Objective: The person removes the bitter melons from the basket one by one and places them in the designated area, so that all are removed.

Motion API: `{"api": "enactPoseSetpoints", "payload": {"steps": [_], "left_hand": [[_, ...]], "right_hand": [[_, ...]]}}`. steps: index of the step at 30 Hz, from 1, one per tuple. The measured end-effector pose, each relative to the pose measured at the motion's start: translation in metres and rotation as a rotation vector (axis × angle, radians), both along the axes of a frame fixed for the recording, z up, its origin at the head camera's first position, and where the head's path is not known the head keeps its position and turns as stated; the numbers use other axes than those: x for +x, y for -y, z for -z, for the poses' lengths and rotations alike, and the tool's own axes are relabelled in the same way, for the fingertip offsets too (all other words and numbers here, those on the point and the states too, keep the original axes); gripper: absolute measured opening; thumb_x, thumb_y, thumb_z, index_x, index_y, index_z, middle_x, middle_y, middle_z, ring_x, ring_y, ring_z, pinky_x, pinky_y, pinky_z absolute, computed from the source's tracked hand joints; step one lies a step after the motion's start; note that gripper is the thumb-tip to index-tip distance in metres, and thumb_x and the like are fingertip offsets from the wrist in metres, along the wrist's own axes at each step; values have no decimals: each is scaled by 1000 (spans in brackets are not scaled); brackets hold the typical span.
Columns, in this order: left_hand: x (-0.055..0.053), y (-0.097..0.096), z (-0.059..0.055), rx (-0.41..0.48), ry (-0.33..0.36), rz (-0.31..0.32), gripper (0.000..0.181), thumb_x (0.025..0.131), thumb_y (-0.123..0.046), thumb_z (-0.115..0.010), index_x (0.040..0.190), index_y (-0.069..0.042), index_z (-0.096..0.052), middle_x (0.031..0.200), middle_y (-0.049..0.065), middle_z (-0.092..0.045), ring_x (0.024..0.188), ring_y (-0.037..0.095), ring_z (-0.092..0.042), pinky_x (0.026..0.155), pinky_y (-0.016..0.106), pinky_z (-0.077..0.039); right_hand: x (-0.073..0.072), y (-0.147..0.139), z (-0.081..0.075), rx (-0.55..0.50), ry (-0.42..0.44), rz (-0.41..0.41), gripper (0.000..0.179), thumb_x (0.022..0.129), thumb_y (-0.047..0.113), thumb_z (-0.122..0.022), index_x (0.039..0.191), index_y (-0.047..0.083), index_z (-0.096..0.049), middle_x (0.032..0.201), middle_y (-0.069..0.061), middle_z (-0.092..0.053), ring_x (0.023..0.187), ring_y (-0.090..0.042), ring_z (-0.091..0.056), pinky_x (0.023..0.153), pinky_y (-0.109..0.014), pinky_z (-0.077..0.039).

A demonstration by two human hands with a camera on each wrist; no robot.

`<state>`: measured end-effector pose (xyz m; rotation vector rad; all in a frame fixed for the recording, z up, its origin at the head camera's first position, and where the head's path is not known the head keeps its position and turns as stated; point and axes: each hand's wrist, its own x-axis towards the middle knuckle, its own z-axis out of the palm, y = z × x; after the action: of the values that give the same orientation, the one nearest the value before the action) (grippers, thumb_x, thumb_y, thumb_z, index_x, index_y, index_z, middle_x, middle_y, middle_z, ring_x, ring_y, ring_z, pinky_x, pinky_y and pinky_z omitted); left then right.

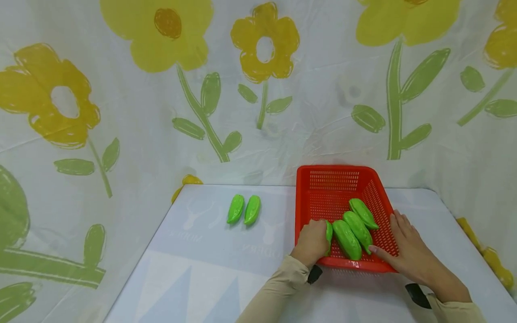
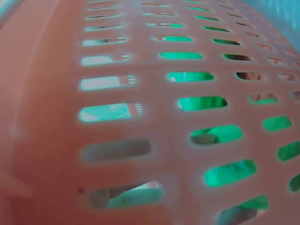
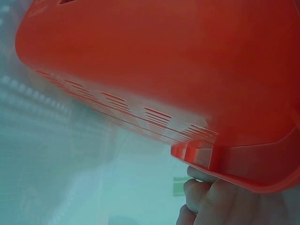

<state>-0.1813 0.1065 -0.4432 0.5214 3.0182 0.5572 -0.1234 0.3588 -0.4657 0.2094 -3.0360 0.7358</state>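
Note:
In the head view a red plastic basket [image 1: 337,263] with slotted walls stands at the table's right side. My left hand [image 1: 312,242] reaches over its left front corner, fingers curled round a bright green, elongated vegetable-like piece [image 1: 329,235], mostly hidden by the hand. Beside it in the basket lie three more green pieces [image 1: 347,240]. My right hand [image 1: 418,258] holds the basket's right rim, its thumb over the inner side and fingers along the outside. The right wrist view shows fingers [image 3: 220,199] below the rim. Through the basket slots [image 2: 140,136], green shows in the left wrist view.
Two similar green pieces [image 1: 244,210] lie side by side on the white patterned table [image 1: 210,242], left of the basket. Behind and around the table hangs a white curtain [image 1: 282,143] printed with yellow flowers.

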Motion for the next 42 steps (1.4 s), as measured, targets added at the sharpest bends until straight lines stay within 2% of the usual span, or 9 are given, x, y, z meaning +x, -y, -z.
{"api": "enactPoseSetpoints", "payload": {"steps": [3, 7, 13, 17, 19, 24, 28, 37, 42], "left_hand": [[1, 2, 0, 14, -36, 4, 29, 83, -7, -75, 73, -16, -51, 62, -2, -50, 52, 11, -48, 43, 24, -38], [1, 5, -3, 27, -86, 11, 26, 82, -9, -77, 77, -16, -53, 62, -3, -48, 52, 10, -47, 43, 22, -35], [-1, 14, -10, 127, -89, 26, 20, 79, -11, -80, 81, -13, -60, 62, -5, -48, 53, 9, -45, 44, 19, -34], [-6, 21, -14, 243, -21, 52, 14, 81, -11, -80, 84, -12, -66, 63, -7, -50, 54, 6, -43, 45, 18, -34], [-8, 24, -14, 305, 27, 74, 11, 83, -12, -78, 91, -11, -71, 66, -6, -55, 56, 4, -44, 47, 16, -36], [-13, 35, -16, 441, 100, 135, 16, 88, -12, -78, 103, -7, -78, 87, 3, -77, 71, 0, -63, 60, 11, -48], [-13, 41, -19, 492, 147, 141, 18, 89, -14, -78, 105, -6, -80, 96, 9, -81, 79, 4, -72, 66, 12, -52], [-15, 49, -19, 585, 232, 128, 27, 93, -20, -77, 117, -8, -79, 104, 5, -81, 84, 2, -71, 71, 14, -54], [-19, 54, -16, 649, 267, 121, 30, 93, -23, -76, 119, -10, -79, 107, 3, -81, 87, 0, -71, 74, 16, -55]], "right_hand": [[0, 0, 0, -9, 16, 0, 119, 93, 63, -61, 161, -9, 5, 168, -36, 6, 156, -55, 8, 125, -68, 12], [-1, 0, -2, -8, 29, 4, 120, 92, 63, -62, 161, -9, 5, 168, -36, 6, 155, -56, 8, 124, -70, 9], [-1, 0, -3, -10, 26, -3, 118, 93, 62, -61, 161, -9, 6, 168, -36, 7, 155, -56, 8, 125, -70, 9], [-2, 0, -4, -5, 24, 1, 119, 93, 62, -61, 161, -9, 6, 168, -36, 7, 155, -56, 7, 124, -72, 5], [-2, 0, -4, -2, 28, 6, 119, 93, 63, -61, 161, -8, 7, 168, -36, 6, 155, -56, 7, 123, -74, 3], [-3, 0, -5, 2, 35, 10, 121, 92, 63, -63, 161, -8, 7, 168, -37, 4, 154, -57, 5, 122, -77, -2], [-3, 0, -4, -3, 37, 11, 121, 92, 62, -63, 161, -8, 7, 168, -37, 5, 154, -57, 5, 121, -77, -3], [-3, 0, -2, -10, 37, 5, 120, 93, 62, -62, 161, -8, 8, 168, -36, 6, 154, -57, 7, 123, -75, 2], [-3, -1, -3, -9, 38, 6, 120, 92, 62, -62, 161, -8, 8, 168, -36, 6, 154, -57, 6, 122, -77, -1]]}}
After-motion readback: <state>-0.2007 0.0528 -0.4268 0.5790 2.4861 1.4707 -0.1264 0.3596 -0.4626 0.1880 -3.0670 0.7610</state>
